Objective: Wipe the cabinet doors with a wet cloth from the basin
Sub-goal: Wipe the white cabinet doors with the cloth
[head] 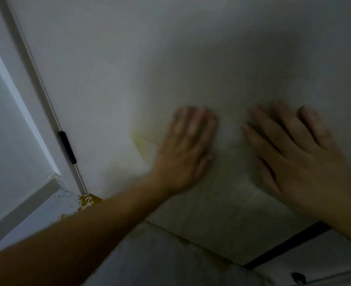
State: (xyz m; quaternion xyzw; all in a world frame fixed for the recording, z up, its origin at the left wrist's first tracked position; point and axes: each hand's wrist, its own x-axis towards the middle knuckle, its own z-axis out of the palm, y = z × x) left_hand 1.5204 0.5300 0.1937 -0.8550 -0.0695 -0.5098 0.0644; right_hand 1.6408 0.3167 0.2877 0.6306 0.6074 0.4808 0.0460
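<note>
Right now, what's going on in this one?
A person is wiping a white door. The left hand and right hand both press flat, side by side, on a pale cloth spread against it. The fingers are straight, with no grip on the cloth. The frame is too blurred to tell whether the cloth is wet.

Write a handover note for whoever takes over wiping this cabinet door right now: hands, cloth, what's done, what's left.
Left hand: fingers straight, pressing flat on the cloth.
Right hand: the same, beside the left, apart from it.
Cloth: pale, spread flat against the white cabinet door, under both palms.
Basin: not in view.
Done: the cloth is out and on the door. The dim, blurred picture does not show how much has been wiped.
Left: probably the rest of this door, then the other doors.
</note>
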